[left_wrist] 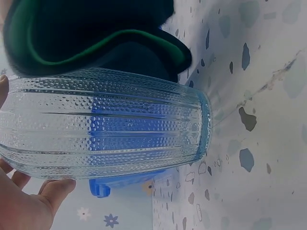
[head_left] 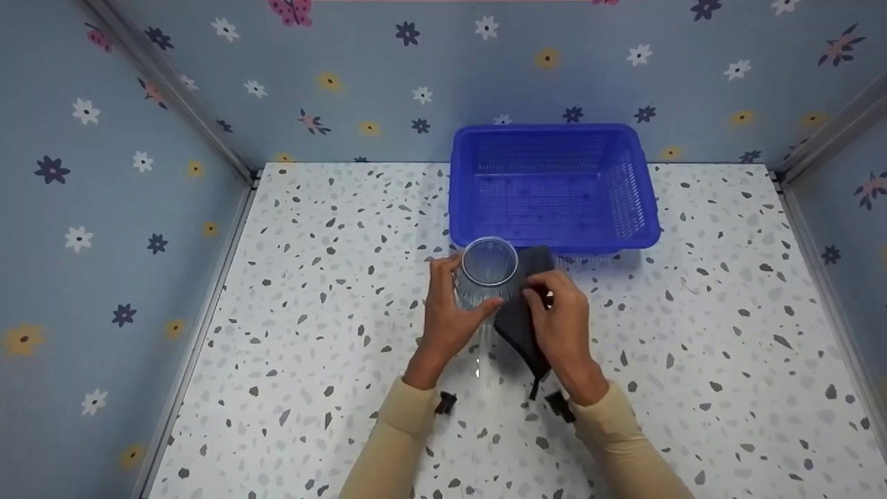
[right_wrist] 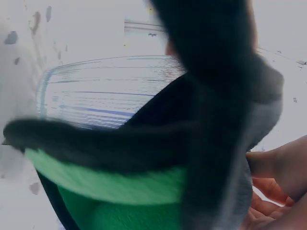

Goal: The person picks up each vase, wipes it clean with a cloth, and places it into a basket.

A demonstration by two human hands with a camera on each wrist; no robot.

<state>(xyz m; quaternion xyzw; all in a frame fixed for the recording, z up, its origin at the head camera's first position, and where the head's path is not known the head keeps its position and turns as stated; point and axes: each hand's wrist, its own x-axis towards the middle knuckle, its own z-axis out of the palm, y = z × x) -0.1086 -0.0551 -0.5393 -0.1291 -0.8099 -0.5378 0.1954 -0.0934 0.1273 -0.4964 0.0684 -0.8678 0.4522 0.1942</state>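
We gripped the glass (head_left: 488, 272) upright in our left hand (head_left: 449, 313), fingers curled round it, while our right hand (head_left: 560, 320) pinched the cloth (head_left: 525, 312) against its right side.

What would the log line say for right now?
left hand: grips glass | right hand: holds dark cloth against glass | blue basket: behind

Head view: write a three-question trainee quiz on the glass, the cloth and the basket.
1. True or false: the left hand holds the glass.
2. What does the right hand press against the glass? A) sponge B) dark cloth C) brush
3. Fill in: the blue basket sits ____ the hands, toward the back wall.

Key: 1 true; 2 B; 3 beyond
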